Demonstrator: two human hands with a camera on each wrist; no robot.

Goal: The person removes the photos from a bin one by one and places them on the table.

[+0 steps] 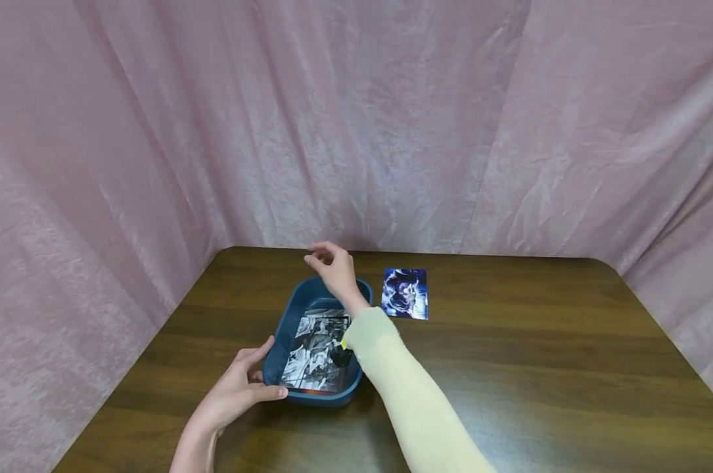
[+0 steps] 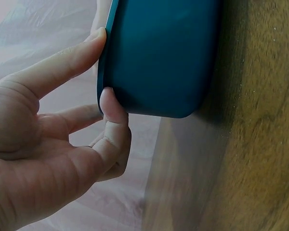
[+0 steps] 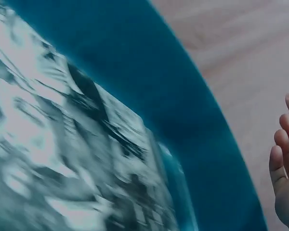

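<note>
A dark blue tray (image 1: 326, 398) stands on the brown wooden table (image 1: 510, 368). A black-and-white picture card (image 1: 317, 351) lies inside it and fills most of the bottom. My left hand (image 1: 255, 380) is at the tray's near left corner: thumb tip and index finger touch the outside wall (image 2: 159, 57), fairly straight, in the left wrist view. My right hand (image 1: 331, 266) hovers over the tray's far rim with fingers loosely curled and nothing in it. The right wrist view shows the card (image 3: 62, 144), the rim (image 3: 212, 144) and fingertips (image 3: 285, 159), blurred.
A second card (image 1: 405, 293) with a blue and white picture lies flat on the table just right of the tray's far end. Pink cloth (image 1: 356, 125) hangs close around the back and both sides of the table.
</note>
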